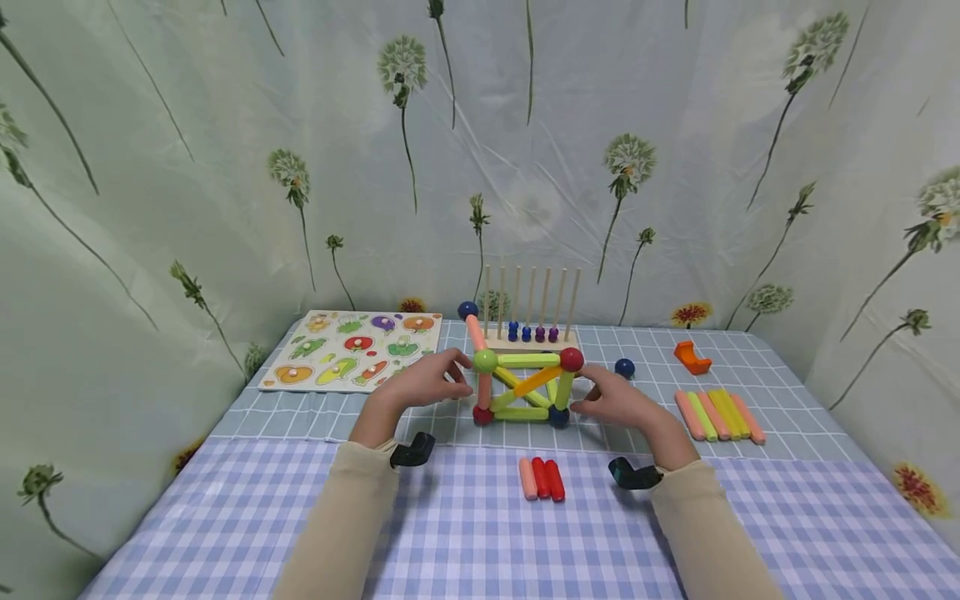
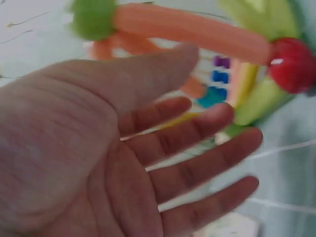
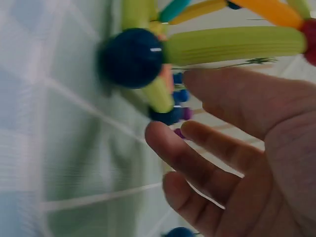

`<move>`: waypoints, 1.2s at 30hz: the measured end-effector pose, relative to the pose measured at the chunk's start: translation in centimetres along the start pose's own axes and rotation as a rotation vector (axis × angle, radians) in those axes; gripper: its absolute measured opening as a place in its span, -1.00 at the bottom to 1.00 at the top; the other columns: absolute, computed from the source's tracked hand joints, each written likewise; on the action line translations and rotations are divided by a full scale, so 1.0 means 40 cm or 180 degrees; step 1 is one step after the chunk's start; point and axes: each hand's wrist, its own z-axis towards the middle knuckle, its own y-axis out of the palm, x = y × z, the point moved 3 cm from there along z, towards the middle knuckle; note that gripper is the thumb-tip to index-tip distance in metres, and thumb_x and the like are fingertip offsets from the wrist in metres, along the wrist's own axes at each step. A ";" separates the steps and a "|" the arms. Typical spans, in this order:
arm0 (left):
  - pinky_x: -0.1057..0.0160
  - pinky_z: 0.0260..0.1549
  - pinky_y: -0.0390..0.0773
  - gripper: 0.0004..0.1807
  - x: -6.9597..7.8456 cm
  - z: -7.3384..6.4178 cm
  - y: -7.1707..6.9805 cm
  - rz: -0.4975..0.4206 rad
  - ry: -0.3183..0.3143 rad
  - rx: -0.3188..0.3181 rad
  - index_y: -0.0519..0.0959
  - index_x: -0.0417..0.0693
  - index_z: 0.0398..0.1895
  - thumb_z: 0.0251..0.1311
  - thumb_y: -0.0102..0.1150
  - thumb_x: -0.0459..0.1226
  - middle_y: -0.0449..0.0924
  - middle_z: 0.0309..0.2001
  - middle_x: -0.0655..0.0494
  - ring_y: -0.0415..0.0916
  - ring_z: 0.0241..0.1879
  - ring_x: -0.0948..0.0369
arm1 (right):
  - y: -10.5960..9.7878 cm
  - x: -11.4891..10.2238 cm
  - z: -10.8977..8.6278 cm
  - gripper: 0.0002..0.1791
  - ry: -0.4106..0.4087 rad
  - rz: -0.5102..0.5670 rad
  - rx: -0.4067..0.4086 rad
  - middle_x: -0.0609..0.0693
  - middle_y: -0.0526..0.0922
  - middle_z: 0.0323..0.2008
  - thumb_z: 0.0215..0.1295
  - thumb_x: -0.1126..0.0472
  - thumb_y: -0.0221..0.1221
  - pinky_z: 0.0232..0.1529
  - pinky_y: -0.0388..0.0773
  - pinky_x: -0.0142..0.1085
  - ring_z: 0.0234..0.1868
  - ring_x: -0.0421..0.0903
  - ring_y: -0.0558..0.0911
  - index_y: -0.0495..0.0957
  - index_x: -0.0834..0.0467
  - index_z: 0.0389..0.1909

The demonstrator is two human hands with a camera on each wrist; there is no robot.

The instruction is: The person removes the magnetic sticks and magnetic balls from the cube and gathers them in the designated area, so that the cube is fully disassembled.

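A toy frame built of coloured rods and balls (image 1: 528, 361) stands on the grid cloth. Its green rods, orange diagonal and pink uprights join at a green ball (image 1: 486, 360), red balls (image 1: 572, 359) and dark blue balls (image 1: 558, 416). One pink rod slants up and back to a blue ball (image 1: 467, 310). Beside its left side is my left hand (image 1: 427, 382), fingers spread and loosely extended in the left wrist view, holding nothing. At the right side my right hand (image 1: 618, 398) has relaxed, slightly bent fingers around empty space, close to a green rod (image 3: 237, 45). Whether either hand touches the frame is unclear.
Three loose rods (image 1: 542, 479) lie in front on the checked cloth. Several rods (image 1: 720, 416) line up at right, near an orange curved block (image 1: 692, 358). A blue ball (image 1: 624, 367) lies behind my right hand. Further back are a vegetable puzzle board (image 1: 352, 350) and a peg rack (image 1: 531, 342).
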 end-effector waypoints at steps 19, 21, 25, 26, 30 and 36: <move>0.12 -0.09 0.68 -0.55 0.121 -0.036 -0.018 -0.0119 0.0363 0.0970 0.52 -0.04 0.15 0.28 0.31 -0.07 0.55 0.07 -0.03 0.59 0.01 0.03 | -0.083 -0.125 -0.064 -0.54 -0.0742 -0.0113 0.1133 0.11 0.63 -0.09 0.28 0.16 0.34 -0.27 0.59 -0.38 -0.25 -0.05 0.59 0.53 0.12 0.19; 0.13 -0.11 0.69 -0.55 0.125 -0.036 -0.016 -0.0077 0.0358 0.1011 0.53 -0.02 0.14 0.25 0.33 -0.07 0.54 0.06 -0.04 0.59 0.00 0.04 | -0.082 -0.127 -0.063 -0.55 -0.0762 -0.0139 0.1140 0.12 0.63 -0.07 0.25 0.18 0.36 -0.27 0.60 -0.37 -0.24 -0.04 0.59 0.54 0.13 0.16; 0.15 -0.14 0.68 -0.57 0.127 -0.036 -0.014 -0.0025 0.0352 0.1040 0.55 0.01 0.13 0.25 0.33 -0.06 0.53 0.05 -0.05 0.57 0.00 0.05 | -0.081 -0.127 -0.061 -0.59 -0.0766 -0.0147 0.1158 0.13 0.61 -0.05 0.23 0.21 0.38 -0.26 0.64 -0.31 -0.23 -0.04 0.59 0.57 0.14 0.09; 0.16 -0.14 0.68 -0.57 0.127 -0.037 -0.014 -0.0022 0.0337 0.1036 0.55 0.02 0.13 0.26 0.33 -0.05 0.53 0.05 -0.06 0.56 0.00 0.06 | -0.080 -0.127 -0.060 -0.60 -0.0768 -0.0141 0.1163 0.13 0.61 -0.05 0.23 0.21 0.38 -0.26 0.66 -0.29 -0.23 -0.04 0.60 0.58 0.14 0.09; 0.17 -0.13 0.68 -0.56 0.130 -0.041 -0.011 -0.0020 0.0294 0.1001 0.54 0.02 0.15 0.28 0.30 -0.04 0.49 0.10 -0.04 0.55 0.02 0.07 | -0.078 -0.129 -0.059 -0.61 -0.0759 -0.0137 0.1190 0.13 0.61 -0.04 0.23 0.22 0.37 -0.24 0.69 -0.23 -0.22 -0.04 0.60 0.59 0.14 0.08; 0.17 -0.10 0.69 -0.56 0.136 -0.045 -0.009 0.0009 0.0335 0.0949 0.53 -0.03 0.19 0.32 0.25 -0.07 0.46 0.12 -0.04 0.57 0.01 0.06 | -0.076 -0.131 -0.059 -0.61 -0.0730 -0.0155 0.1179 0.13 0.61 -0.04 0.24 0.21 0.37 -0.23 0.69 -0.22 -0.21 -0.04 0.61 0.58 0.13 0.09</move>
